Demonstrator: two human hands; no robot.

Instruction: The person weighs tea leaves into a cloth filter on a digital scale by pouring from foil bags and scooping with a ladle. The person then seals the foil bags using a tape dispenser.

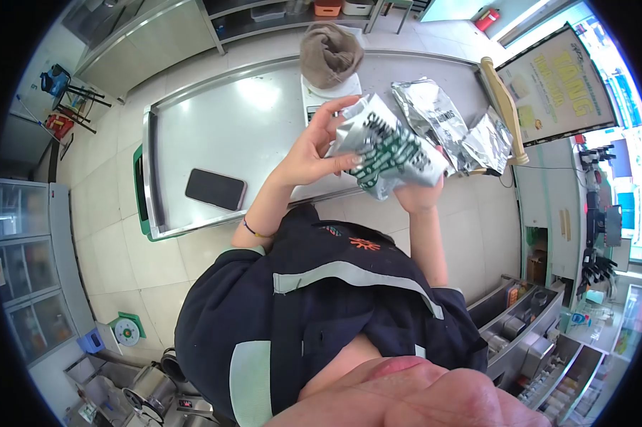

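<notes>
A crumpled silver pouch with green and black print (pixel 392 151) is held up in front of me, over the near edge of the steel table. My left hand (pixel 308 155) grips its left end, thumb on the near face and fingers behind. From below, my right hand (pixel 422 197) supports the right end; most of its fingers are hidden behind the pouch. Just beyond, a brown cloth bundle (pixel 331 54) rests on a white scale (pixel 329 94). Two more silver pouches, one long (pixel 429 107) and one crumpled (pixel 489 142), lie at the table's right.
A dark phone (pixel 216 189) lies on the left of the steel table (pixel 193 135), which has a raised rim. A framed sign (pixel 559 85) and a wooden bar (pixel 504 110) stand at the right end. Open drawers (pixel 527 320) are behind me, lower right.
</notes>
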